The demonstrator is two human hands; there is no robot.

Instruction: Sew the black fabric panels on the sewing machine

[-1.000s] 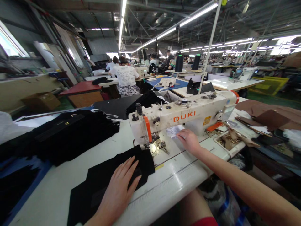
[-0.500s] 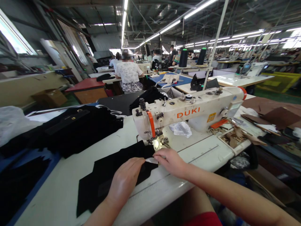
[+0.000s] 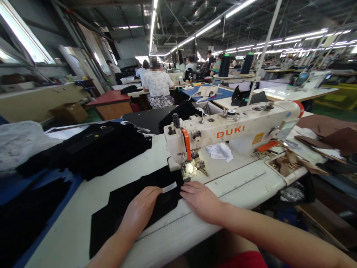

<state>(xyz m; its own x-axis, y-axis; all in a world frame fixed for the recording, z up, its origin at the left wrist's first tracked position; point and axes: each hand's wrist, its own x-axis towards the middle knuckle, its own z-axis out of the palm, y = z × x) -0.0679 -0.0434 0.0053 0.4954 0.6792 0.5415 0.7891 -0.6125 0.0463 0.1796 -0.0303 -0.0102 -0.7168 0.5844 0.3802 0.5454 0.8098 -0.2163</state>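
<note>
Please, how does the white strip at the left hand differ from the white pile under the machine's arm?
The white strip is a single narrow piece; the white pile is several overlapping pieces. The white strip is over the black fabric; the white pile lies under the arm of the sewing machine. The left hand touches the white strip's end; no hand touches the white pile. Both look whitish.

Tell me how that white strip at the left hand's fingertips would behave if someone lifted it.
The white strip is probably very light, looking small and thin beside the left hand. It may bend easily, thin as it seems, though it looks fairly straight. It might shift if nudged, since no stitching visibly fixes it to the black cloth.
</note>
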